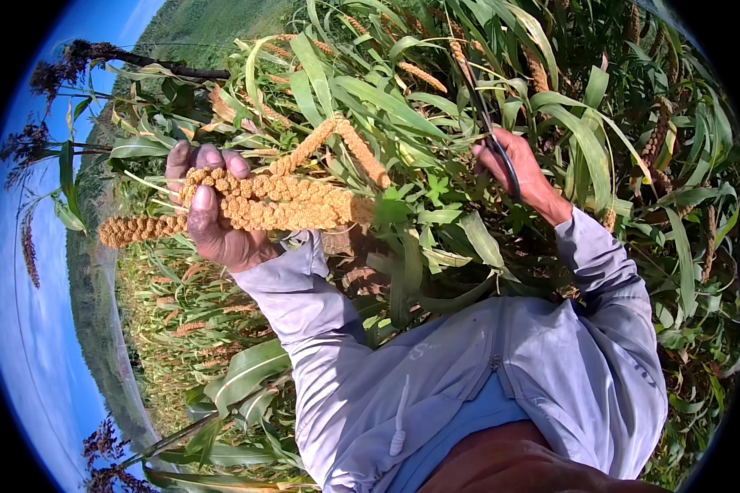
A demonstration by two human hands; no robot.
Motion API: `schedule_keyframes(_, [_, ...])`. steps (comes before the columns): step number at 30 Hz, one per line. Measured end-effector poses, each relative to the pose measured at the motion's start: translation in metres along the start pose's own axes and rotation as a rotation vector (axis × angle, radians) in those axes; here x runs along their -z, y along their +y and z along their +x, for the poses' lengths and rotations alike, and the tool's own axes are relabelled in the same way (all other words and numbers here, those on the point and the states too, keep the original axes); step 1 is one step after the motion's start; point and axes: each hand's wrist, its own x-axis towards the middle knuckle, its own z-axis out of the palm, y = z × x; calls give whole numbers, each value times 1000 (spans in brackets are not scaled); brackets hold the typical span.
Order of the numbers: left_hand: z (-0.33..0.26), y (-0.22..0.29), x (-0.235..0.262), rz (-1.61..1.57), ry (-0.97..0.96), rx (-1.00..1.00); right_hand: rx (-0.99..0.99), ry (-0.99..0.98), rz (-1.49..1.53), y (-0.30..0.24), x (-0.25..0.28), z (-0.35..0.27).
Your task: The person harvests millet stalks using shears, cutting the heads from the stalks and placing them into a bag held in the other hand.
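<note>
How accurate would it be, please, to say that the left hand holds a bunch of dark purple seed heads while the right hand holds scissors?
Not quite: the colour is wrong. The head view shows that the left hand holds a bunch of golden-tan seed heads, while the right hand holds scissors.

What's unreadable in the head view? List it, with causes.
Left hand, palm: hidden in the head view behind its thumb and the held millet heads.
Exact count of held millet heads: they overlap.
Right hand, finger fit in the scissors handles: partly hidden by the hand itself.
Scissors, exact tip contact: too small among the leaves.
Distant millet heads, individual grains: too small.
</note>
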Motion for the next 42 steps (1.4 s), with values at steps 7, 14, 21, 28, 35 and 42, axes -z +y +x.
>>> schedule_keyframes(7, [-56, -59, 3, 291, 163, 554, 38, 13, -30, -8, -32, 35])
schedule_keyframes(14, [-94, -165, 86, 501, 509, 807, 99, 20, -115, 14, -43, 19])
schedule_keyframes(21, [-87, -217, 88, 400, 484, 770, -70, -65, -130, 50, -15, -16])
schedule_keyframes(28, [-95, -220, 79, -384, 277, 746, 82, -207, -285, 13, 2, -34])
schedule_keyframes(35, [-105, -186, 71, -588, 168, 925, 5, -416, -298, 2, -16, 16])
schedule_keyframes(42, [-137, -175, 96, -51, 210, 827, -108, -696, -268, -27, -65, 63])
